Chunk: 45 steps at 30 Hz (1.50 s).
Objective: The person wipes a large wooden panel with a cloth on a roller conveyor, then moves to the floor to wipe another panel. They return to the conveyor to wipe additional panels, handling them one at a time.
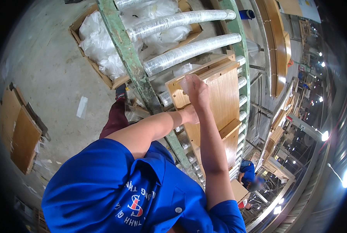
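Observation:
A light wooden panel assembly (222, 99) with raised edge strips and small holes lies on a roller conveyor (241, 99). My right hand (198, 93) is over its left side near the far end, fingers closed round a small whitish translucent object (184, 84) whose kind I cannot make out. That object is close to the holed edge strip (175, 90). Below it, my left hand (190, 114) rests at the panel's left edge. The right forearm partly covers it, and its fingers are mostly hidden.
Plastic-wrapped rollers (193, 50) span the green conveyor frame (136, 66). Beyond it sits a cardboard box (98, 72) of crumpled white plastic. Brown boards (26, 139) lie on the floor at left. More wooden parts (272, 46) stand at right. A co-worker in blue (248, 173) is at lower right.

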Tool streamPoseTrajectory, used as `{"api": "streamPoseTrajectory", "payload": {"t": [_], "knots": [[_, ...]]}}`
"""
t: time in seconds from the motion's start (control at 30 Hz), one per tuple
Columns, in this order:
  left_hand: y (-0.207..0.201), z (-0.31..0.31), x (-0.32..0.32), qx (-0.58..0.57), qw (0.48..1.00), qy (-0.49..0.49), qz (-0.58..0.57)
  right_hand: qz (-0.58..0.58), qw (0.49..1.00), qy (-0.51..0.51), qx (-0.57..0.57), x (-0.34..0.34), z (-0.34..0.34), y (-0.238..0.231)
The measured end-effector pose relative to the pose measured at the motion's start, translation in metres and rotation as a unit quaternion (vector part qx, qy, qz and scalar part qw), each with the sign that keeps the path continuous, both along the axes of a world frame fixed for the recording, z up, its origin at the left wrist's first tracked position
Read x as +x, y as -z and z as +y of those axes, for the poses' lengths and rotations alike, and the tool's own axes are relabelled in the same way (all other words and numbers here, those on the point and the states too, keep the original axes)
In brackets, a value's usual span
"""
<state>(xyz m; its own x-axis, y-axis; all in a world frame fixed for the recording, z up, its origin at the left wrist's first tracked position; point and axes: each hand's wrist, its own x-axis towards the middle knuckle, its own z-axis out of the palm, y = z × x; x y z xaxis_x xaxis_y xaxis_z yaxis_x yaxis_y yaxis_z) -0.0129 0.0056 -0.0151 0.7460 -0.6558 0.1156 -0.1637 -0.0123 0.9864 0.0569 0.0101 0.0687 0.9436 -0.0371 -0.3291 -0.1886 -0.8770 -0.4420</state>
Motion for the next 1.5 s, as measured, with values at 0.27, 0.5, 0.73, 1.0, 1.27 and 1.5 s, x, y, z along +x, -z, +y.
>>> {"api": "streamPoseTrajectory", "payload": {"t": [0.27,0.5,0.73,1.0,1.27,1.5], "knots": [[0.021,0.012,-0.010,0.033,0.988,0.053,-0.143,0.005,0.999,-0.027,-0.033,0.000,0.015,-0.003],[-0.007,0.110,-0.018,-0.002,0.978,0.102,-0.184,-0.021,1.000,-0.008,0.014,-0.017,0.000,-0.003],[0.005,0.214,-0.029,0.106,0.990,0.028,-0.094,-0.049,0.996,0.010,0.069,-0.046,-0.006,0.000],[0.005,0.254,-0.021,0.183,0.977,-0.111,0.009,-0.083,0.992,0.066,0.069,-0.073,-0.012,0.016],[-0.003,0.242,-0.011,0.193,0.974,-0.104,0.049,-0.085,0.989,0.096,0.067,-0.078,-0.012,0.026],[-0.006,0.232,-0.007,0.203,0.977,-0.053,0.024,-0.101,0.977,0.152,0.108,-0.093,-0.022,0.030]]}}
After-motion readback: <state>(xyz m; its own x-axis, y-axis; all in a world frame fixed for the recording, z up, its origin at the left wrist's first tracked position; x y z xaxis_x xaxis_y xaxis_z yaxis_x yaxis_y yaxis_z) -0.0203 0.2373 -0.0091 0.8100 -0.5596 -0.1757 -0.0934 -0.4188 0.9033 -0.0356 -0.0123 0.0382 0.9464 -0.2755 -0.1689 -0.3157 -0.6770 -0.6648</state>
